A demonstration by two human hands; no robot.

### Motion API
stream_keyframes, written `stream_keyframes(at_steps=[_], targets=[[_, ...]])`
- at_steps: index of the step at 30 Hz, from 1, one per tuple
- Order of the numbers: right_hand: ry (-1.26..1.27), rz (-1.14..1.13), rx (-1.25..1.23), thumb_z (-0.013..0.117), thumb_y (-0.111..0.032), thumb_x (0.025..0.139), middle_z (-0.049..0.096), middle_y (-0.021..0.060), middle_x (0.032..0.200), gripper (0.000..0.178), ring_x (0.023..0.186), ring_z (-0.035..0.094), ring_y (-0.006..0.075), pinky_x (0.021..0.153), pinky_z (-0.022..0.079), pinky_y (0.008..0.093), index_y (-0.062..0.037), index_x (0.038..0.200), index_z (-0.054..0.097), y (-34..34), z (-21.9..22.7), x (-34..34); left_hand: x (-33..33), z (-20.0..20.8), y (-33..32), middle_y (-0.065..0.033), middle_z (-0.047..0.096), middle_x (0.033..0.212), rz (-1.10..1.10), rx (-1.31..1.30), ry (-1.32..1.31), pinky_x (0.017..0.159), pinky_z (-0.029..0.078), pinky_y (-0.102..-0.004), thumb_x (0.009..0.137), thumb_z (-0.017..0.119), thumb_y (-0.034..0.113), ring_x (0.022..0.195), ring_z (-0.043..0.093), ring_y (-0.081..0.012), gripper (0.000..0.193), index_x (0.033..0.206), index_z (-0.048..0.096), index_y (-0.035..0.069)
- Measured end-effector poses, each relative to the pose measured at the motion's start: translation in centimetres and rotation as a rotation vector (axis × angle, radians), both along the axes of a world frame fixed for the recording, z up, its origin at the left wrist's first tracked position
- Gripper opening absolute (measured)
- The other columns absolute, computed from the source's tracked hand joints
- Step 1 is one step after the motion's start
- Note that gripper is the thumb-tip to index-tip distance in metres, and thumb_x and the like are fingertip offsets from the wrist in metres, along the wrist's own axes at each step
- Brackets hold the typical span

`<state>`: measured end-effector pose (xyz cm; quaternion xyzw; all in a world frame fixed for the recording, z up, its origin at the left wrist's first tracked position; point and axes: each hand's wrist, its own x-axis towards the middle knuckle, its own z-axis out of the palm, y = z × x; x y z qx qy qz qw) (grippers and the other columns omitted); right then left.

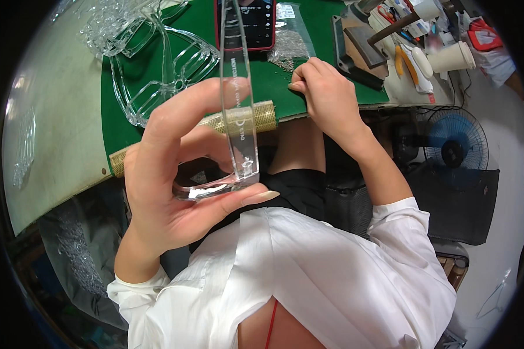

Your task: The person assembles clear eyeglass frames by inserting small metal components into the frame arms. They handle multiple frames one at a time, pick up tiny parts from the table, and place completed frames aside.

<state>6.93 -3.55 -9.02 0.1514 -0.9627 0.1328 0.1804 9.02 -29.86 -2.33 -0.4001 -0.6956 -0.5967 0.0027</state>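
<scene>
Raised close in front of me, my left hand point(157, 154) is wrapped round a clear plastic spectacle frame point(246, 148). One temple arm with pale print stands upright, and the thumb presses near its lower corner. My right hand point(332, 99) rests at the mat's near edge, thumb and fingertips pressed together. Whatever they pinch, if anything, is too small to see. Just beside those fingertips lies a scatter of tiny metal parts point(285, 63), spilling from a clear plastic bag point(292, 35). More clear spectacle frames point(172, 87) lie on the green mat point(268, 87) to the left.
A gold mesh-covered roll point(266, 116) lies along the table's near edge. Behind the left hand is a red-cased phone point(262, 29). At the right stand a dark metal tool block point(361, 52), orange-handled pliers point(410, 64), a paper cup point(454, 57) and a blue fan point(455, 145).
</scene>
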Motion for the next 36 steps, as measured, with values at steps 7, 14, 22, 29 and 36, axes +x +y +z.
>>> stream_keyframes(at_steps=[7,14,22,29,36], targets=[[-0.055,0.099,-0.254,0.058,-0.011,0.084,0.055,0.0072,0.078,0.011,0.072,0.056,0.0243,0.062,0.044,0.0327,-0.0023,0.080,0.053,1.3,1.8,-0.1,-0.8,0.0,3.0,-0.0189,0.048,0.131,-0.068,0.077,-0.003,0.067,0.051,-0.0261,0.066,0.081,0.010,0.069,0.064,-0.0148,0.077,0.129,0.039,-0.007],[0.243,0.589,-0.454,0.064,-0.017,0.079,0.052,0.0064,0.071,0.018,0.063,0.050,0.0191,0.053,0.040,0.0271,-0.0017,0.076,0.055,0.5,9.8,2.5,-0.7,-0.3,7.3,-0.0113,0.052,0.130,-0.124,0.063,-0.280,0.059,0.047,-0.0206,0.072,0.077,0.005,0.064,0.057,-0.0068,0.072,0.133,0.039,-0.005],[0.254,0.578,-0.375,0.068,-0.017,0.074,0.054,0.0065,0.072,0.019,0.063,0.052,0.0187,0.052,0.041,0.0269,-0.0011,0.075,0.058,0.6,9.7,2.4,-0.9,-0.8,7.9,-0.0084,0.065,0.099,-0.127,0.023,-0.235,0.060,0.048,-0.0207,0.070,0.079,0.009,0.063,0.059,-0.0079,0.075,0.133,0.040,-0.003],[0.161,0.569,-0.467,0.071,-0.016,0.073,0.056,0.0068,0.073,0.018,0.065,0.053,0.0182,0.054,0.042,0.0261,-0.0014,0.076,0.060,0.8,9.5,2.4,-1.0,-0.6,7.6,-0.0064,0.066,0.093,-0.103,-0.029,-0.230,0.061,0.048,-0.0206,0.069,0.080,0.010,0.062,0.058,-0.0079,0.075,0.132,0.041,-0.002],[0.129,0.570,-0.585,0.073,-0.013,0.071,0.057,0.0068,0.074,0.017,0.066,0.054,0.0164,0.056,0.042,0.0247,-0.0007,0.076,0.062,0.9,9.0,2.4,-0.9,-0.7,7.8,-0.0072,0.063,0.103,-0.151,0.058,-0.305,0.061,0.047,-0.0203,0.071,0.078,0.006,0.065,0.059,-0.0070,0.073,0.132,0.040,-0.004]])
